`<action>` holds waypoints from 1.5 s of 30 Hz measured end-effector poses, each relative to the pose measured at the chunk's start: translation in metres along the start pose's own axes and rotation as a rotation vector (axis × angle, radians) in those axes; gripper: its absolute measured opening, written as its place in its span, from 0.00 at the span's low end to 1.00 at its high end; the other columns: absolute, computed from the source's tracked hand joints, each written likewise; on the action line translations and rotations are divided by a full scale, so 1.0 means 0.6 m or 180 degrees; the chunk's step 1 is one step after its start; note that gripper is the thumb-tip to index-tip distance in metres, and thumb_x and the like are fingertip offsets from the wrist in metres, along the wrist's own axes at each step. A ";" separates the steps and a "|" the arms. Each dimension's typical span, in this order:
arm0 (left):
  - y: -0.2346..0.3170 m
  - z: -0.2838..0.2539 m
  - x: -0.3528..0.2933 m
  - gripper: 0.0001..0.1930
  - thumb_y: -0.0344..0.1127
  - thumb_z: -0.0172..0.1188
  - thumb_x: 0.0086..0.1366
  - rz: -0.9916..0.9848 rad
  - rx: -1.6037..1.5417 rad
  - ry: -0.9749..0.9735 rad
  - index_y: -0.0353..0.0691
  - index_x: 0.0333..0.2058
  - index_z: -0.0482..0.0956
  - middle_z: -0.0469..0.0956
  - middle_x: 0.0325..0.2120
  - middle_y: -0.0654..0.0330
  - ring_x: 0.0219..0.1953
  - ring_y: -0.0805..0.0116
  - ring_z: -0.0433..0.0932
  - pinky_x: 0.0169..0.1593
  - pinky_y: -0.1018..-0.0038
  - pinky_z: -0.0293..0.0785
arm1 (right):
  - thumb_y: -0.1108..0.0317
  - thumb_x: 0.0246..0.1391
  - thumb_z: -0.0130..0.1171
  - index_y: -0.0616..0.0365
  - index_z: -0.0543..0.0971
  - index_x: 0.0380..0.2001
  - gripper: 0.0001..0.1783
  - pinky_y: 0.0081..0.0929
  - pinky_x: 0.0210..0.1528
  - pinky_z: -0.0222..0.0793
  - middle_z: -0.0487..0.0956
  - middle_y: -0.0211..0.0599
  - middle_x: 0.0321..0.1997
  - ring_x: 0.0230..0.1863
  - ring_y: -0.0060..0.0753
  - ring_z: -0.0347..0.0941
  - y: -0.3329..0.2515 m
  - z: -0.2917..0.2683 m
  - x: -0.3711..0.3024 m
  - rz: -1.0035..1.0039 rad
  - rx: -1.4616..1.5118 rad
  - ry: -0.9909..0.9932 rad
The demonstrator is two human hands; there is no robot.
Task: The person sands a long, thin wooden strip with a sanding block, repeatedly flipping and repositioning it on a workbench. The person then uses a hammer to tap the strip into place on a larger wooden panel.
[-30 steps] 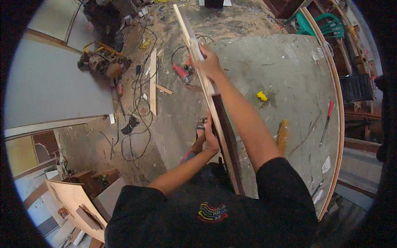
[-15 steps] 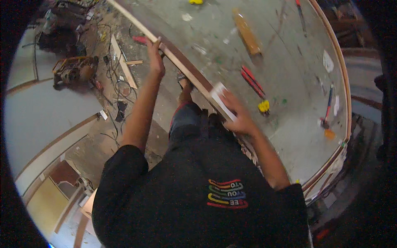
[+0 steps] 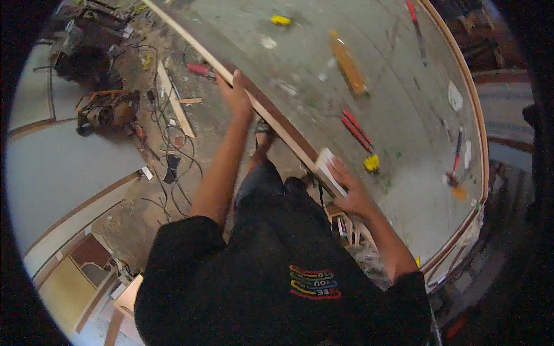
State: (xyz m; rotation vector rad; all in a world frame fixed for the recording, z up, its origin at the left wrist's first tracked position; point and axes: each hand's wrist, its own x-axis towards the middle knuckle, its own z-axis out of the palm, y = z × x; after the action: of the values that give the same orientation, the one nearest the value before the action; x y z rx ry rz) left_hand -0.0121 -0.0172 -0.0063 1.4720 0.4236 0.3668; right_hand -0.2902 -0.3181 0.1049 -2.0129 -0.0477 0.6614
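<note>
A long wooden strip, pale on its edge and brown on top, slants from the upper left down to the middle along the near side of a grey-green tabletop. My left hand is closed around its edge, thumb side up. Lower down the strip, my right hand holds a white rectangular block pressed against the wood. The fingers lie over the block, partly blurred. The block's underside is hidden.
On the tabletop lie a bottle of amber liquid, red-handled pliers, a yellow object, a hammer and a red-handled tool. Cables, wood offcuts and an orange-framed machine are on the floor at left.
Both hands have shifted right and nearer to me, the right one with the white block along the strip. The whole view has also moved a little.
</note>
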 end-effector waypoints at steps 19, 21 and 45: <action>-0.006 -0.031 0.010 0.34 0.35 0.58 0.68 -0.0565 -0.0838 -0.0464 0.40 0.70 0.57 0.74 0.53 0.52 0.52 0.59 0.76 0.55 0.62 0.74 | 0.68 0.37 0.64 0.48 0.66 0.72 0.51 0.42 0.78 0.47 0.58 0.47 0.79 0.80 0.48 0.49 0.012 0.037 0.130 -0.0879 -0.0359 0.0394; 0.013 -0.021 -0.006 0.40 0.24 0.63 0.60 -0.0475 -0.0216 -0.0437 0.41 0.69 0.55 0.74 0.50 0.51 0.48 0.57 0.77 0.48 0.62 0.78 | 0.72 0.40 0.64 0.49 0.68 0.71 0.48 0.41 0.78 0.46 0.61 0.45 0.77 0.79 0.48 0.52 0.099 0.006 -0.090 -0.0532 -0.0319 0.0326; -0.014 0.018 -0.033 0.45 0.70 0.25 0.75 -0.0291 -0.2238 0.0201 0.37 0.75 0.47 0.46 0.76 0.55 0.76 0.60 0.50 0.76 0.64 0.41 | 0.63 0.42 0.68 0.69 0.69 0.65 0.44 0.35 0.59 0.73 0.81 0.56 0.55 0.57 0.50 0.80 -0.378 0.088 0.817 -0.0803 -0.0086 0.0194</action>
State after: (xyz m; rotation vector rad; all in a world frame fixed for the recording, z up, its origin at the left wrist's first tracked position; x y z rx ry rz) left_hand -0.0245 -0.0370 -0.0130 0.7564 0.3598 0.4343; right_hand 0.1552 -0.0110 0.0598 -2.0087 -0.2711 0.4405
